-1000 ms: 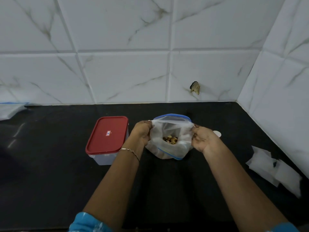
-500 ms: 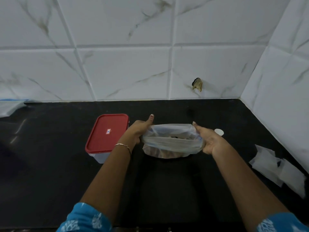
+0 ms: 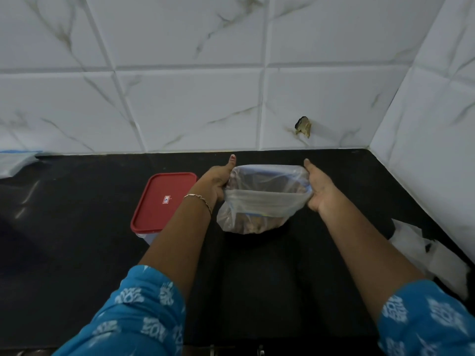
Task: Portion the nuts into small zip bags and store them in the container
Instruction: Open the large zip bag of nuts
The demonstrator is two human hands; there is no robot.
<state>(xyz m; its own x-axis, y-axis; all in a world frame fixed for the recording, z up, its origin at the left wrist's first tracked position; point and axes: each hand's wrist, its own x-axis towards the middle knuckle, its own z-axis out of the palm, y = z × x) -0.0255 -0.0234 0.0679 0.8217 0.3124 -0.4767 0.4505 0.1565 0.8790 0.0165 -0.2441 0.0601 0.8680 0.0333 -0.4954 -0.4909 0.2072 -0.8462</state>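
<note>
The container (image 3: 164, 201), its red lid on, is sitting on the black counter (image 3: 77, 227). Just right of it, the left hand (image 3: 213, 186) and the right hand (image 3: 318, 191) are gripping opposite edges of the nut bag (image 3: 262, 204), thumbs raised. Small white bags (image 3: 421, 253) are lying far right.

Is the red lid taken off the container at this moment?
No, the red lid lies flat on the container, beside the left hand that grips the bag.
</note>
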